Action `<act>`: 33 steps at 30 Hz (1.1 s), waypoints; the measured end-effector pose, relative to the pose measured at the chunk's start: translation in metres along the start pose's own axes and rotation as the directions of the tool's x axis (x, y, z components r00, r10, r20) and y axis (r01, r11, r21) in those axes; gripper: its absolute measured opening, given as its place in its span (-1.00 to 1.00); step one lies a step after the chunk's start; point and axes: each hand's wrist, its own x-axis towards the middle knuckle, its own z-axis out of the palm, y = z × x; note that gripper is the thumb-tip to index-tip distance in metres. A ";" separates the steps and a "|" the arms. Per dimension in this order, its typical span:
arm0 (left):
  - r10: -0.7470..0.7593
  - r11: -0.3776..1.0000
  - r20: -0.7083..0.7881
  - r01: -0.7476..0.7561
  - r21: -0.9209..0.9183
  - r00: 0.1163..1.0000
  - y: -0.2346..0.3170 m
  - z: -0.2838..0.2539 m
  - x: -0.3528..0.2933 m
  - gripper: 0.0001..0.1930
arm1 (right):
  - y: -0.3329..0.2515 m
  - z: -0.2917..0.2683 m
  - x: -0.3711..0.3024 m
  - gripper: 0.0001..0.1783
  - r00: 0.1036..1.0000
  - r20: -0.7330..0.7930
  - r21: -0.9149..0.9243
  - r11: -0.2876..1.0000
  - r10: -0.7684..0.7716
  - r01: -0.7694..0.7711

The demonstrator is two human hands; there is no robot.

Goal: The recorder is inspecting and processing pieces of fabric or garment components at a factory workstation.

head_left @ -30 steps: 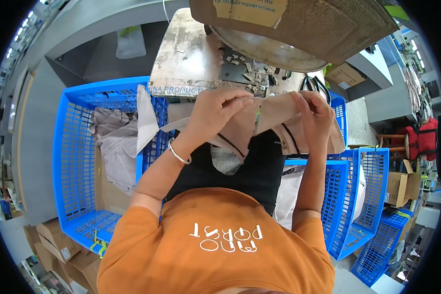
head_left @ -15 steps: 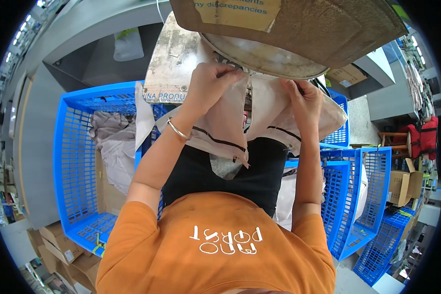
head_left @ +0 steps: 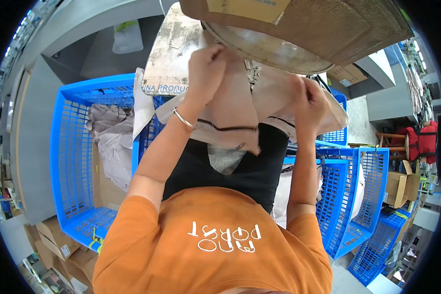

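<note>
Orange cotton of the person's shirt (head_left: 215,240) fills the near edge, with black trousers (head_left: 201,179) just beyond it. Above the lap hangs the beige fabric (head_left: 235,98), stretched between the two hands and spread in two parts. The left part has its long axis running toward and away from the body, slanting slightly rightward as it nears, its blurred lower tip pointing at the lap; a dark strip (head_left: 228,128) crosses it near that end. The right part fans outward to the right, passing beneath the right hand. I cannot tell whether the two parts are joined. The left hand (head_left: 206,73), behind a pale bracelet (head_left: 183,118) on the wrist, is curled on the far, left edge of the fabric; the right hand (head_left: 311,100) is blurred but pinches the fabric's right side, a little nearer the body. Blue baskets flank the person, the left basket (head_left: 57,137) holding crumpled pale cloth (head_left: 113,147). Farther off lie the worn worktop (head_left: 169,59), overhung by a brown panel (head_left: 318,29), and, well to the right, a red bag (head_left: 421,142).
</note>
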 end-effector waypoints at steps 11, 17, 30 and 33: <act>0.089 0.961 0.086 -0.108 0.254 0.992 0.023 -0.004 -0.103 -0.85 | 0.090 -0.199 -0.101 -0.65 0.922 -0.386 -0.744 0.586 0.014 -0.321; 0.218 0.886 0.331 -0.328 0.327 0.918 0.018 0.043 -0.135 -0.90 | 0.064 -0.179 -0.159 -0.82 0.931 -0.155 -0.740 0.663 -0.330 0.112; 0.468 0.775 0.393 -0.582 0.249 0.791 0.037 0.033 -0.180 -0.73 | -0.023 0.007 -0.153 -0.56 0.605 0.796 -0.575 0.302 -0.004 0.760; 0.406 0.806 0.277 -0.484 0.342 0.871 0.030 0.001 -0.165 -0.47 | -0.026 -0.010 -0.121 -0.71 0.881 0.385 -0.091 0.939 -0.275 0.333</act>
